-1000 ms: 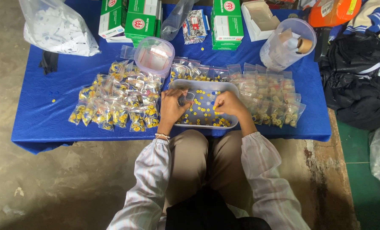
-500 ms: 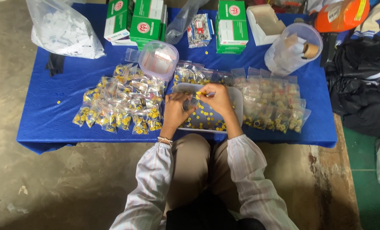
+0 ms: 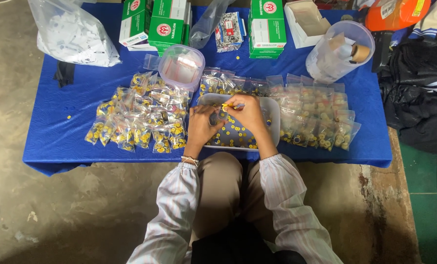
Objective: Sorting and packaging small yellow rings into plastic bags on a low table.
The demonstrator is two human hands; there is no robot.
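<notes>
My left hand (image 3: 201,125) and my right hand (image 3: 248,111) meet over a white tray (image 3: 274,122) that holds several small yellow pieces (image 3: 233,139). The left hand grips a small dark cylinder-like item (image 3: 217,117). The right hand pinches a small yellow piece (image 3: 227,106) right at that item. A heap of small clear bags with yellow contents (image 3: 140,120) lies left of the tray. A second spread of small filled bags (image 3: 316,115) lies to its right.
A blue table (image 3: 62,142) carries a round clear container (image 3: 181,65), green and white boxes (image 3: 165,24), a clear plastic jar (image 3: 340,51), an open white box (image 3: 306,17) and a bag of white scraps (image 3: 71,34). Dark clothing (image 3: 419,93) lies at right.
Both hands have lifted from the tray's middle and come together near its far edge, now holding the small item and a yellow piece between them.
</notes>
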